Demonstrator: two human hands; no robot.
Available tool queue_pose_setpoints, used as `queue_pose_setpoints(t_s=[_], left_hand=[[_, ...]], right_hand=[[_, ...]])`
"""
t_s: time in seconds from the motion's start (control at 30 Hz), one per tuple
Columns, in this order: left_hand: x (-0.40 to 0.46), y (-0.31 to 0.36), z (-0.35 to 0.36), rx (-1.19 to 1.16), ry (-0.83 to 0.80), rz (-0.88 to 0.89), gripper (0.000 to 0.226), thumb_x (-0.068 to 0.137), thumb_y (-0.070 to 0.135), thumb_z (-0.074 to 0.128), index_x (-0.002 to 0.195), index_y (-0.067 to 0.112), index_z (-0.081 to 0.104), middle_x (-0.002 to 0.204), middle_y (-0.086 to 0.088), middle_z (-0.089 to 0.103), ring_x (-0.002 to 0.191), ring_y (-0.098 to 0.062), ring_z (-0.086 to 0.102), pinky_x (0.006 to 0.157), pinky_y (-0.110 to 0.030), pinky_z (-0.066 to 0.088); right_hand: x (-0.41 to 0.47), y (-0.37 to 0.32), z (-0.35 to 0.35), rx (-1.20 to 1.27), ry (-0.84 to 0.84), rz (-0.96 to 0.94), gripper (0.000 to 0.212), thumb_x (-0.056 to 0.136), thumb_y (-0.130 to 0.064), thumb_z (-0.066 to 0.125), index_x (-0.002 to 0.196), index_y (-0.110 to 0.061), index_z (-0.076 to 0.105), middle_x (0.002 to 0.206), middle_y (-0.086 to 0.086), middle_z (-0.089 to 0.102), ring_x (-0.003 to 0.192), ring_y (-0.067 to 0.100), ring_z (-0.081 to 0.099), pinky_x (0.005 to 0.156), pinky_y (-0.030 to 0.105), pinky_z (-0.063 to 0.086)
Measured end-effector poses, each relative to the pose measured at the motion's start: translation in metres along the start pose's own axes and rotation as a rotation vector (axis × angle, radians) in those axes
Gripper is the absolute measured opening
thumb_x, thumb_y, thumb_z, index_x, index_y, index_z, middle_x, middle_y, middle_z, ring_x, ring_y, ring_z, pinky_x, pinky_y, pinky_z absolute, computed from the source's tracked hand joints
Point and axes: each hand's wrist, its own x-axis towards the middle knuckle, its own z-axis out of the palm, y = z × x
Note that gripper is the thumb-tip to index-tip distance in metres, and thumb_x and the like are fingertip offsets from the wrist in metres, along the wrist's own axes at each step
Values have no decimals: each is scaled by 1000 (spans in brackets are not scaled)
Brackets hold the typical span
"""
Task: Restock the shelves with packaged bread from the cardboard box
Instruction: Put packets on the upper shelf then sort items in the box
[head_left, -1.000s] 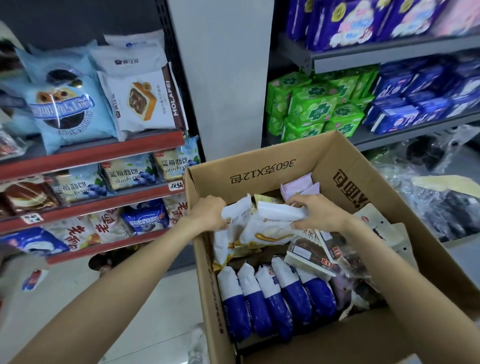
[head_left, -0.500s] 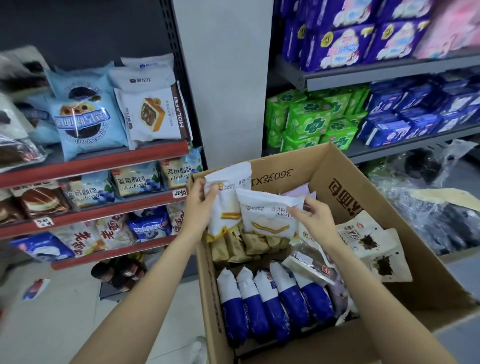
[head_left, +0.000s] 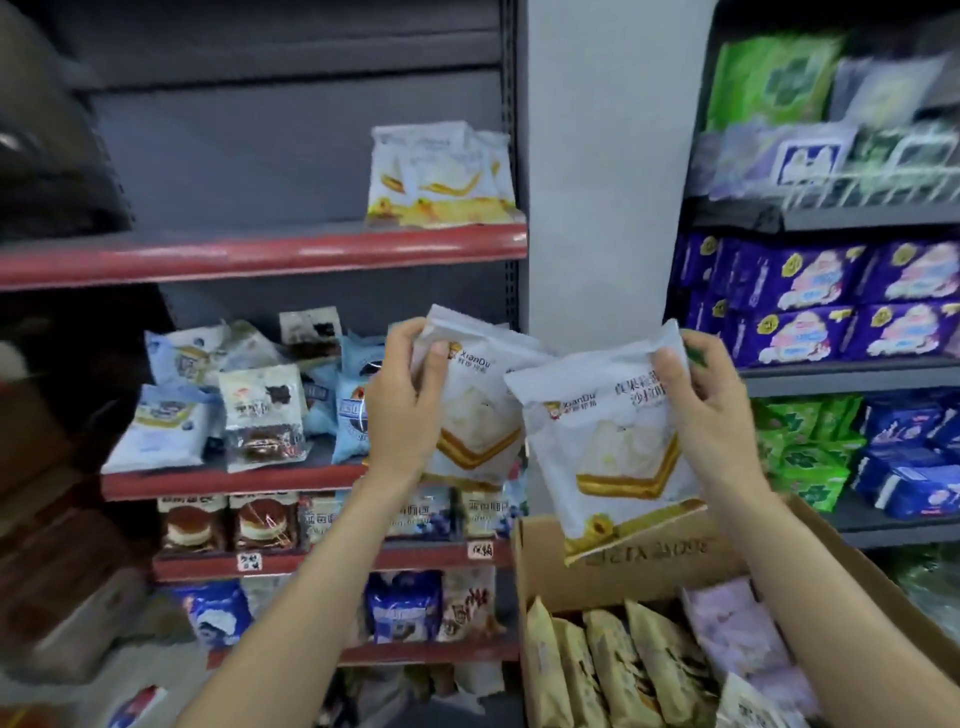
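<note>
My left hand (head_left: 402, 400) grips a white bread packet with a yellow sandwich picture (head_left: 480, 410), held up in front of the red-edged shelves. My right hand (head_left: 711, 410) pinches the top corner of a second packet of the same kind (head_left: 613, 447), which hangs above the back wall of the cardboard box (head_left: 613, 561). Matching white-and-yellow packets (head_left: 441, 176) stand at the right end of the upper red shelf (head_left: 260, 254). Inside the box, tan wrapped packets (head_left: 613, 670) stand in a row beside pale purple ones (head_left: 737, 629).
Lower shelves hold blue, white and brown bread packets (head_left: 260, 410). A grey pillar (head_left: 597, 156) separates them from the right-hand shelving with purple, green and blue packs (head_left: 831, 291). The upper red shelf is bare to the left of the white packets.
Both hands have lifted the two white packets out of the box and up to shelf height. The view has tilted upward, bringing the upper red shelf into sight.
</note>
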Motion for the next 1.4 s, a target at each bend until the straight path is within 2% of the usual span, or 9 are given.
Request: queue_pose_setpoints(t_s=[0.17,0.4,0.67,0.73,0.83,0.93,1.13,1.3,1.4], left_hand=[[80,13,-35,-25,86,93,8,98,20,49,98,28,47,52,14,40,47,-4,32,48,-21,24],[200,20,-57,-171,130,128,3,98,21,48,99,23,49,73,14,54,63,2,47,61,-20,40],[309,-10,-53,-326,335,9,8,98,21,45,104,18,49,78,17,52,64,10,49,65,-16,41],[323,-27,-46,-345,372,-49,12,99,22,44,107,14,49,79,14,49,65,9,48,58,-10,37],[333,-56,-30,-315,310,-112,17,100,25,43,112,14,47,84,14,49,74,-2,48,67,-24,39],[334,-75,-19,-288,162,-179,23,102,27,34,121,16,38,87,10,49,76,-8,48,74,-30,36],[345,-78,-8,-354,-276,-228,40,99,23,40,133,18,19,127,-1,46,114,-16,49,92,-30,39],[351,-100,3,-261,-288,-361,53,99,19,44,141,11,12,127,-2,48,111,-19,51,76,-23,47],[352,-123,2,-170,-257,-501,60,100,22,40,145,7,4,131,-10,48,111,-26,54,92,-40,49]], right_hand=[[55,-44,59,145,36,-24,16,96,-35,53,109,-26,52,93,4,62,80,10,54,72,27,43],[140,-97,130,377,128,10,11,95,-33,55,101,-24,54,80,-3,64,63,6,60,62,24,51],[249,-135,206,376,349,-91,9,95,-35,51,90,-29,46,92,2,59,80,15,57,76,33,49],[267,-133,221,301,386,-108,10,96,-34,48,96,-25,43,90,0,55,77,13,53,70,23,45],[278,-122,241,175,407,-107,13,98,-31,43,106,-22,40,84,-2,50,71,13,49,56,17,39],[281,-100,252,16,379,-125,25,99,-29,39,121,-17,39,93,3,50,82,23,49,69,29,37],[271,-61,246,-376,232,-380,34,102,-31,37,135,-25,37,122,8,48,88,18,48,74,30,36],[269,-41,228,-436,-68,-275,61,88,-51,56,141,-36,30,125,5,51,103,21,54,93,35,44],[272,-41,227,-461,-151,-253,74,83,-52,63,144,-36,25,128,2,51,111,20,51,95,34,44]])
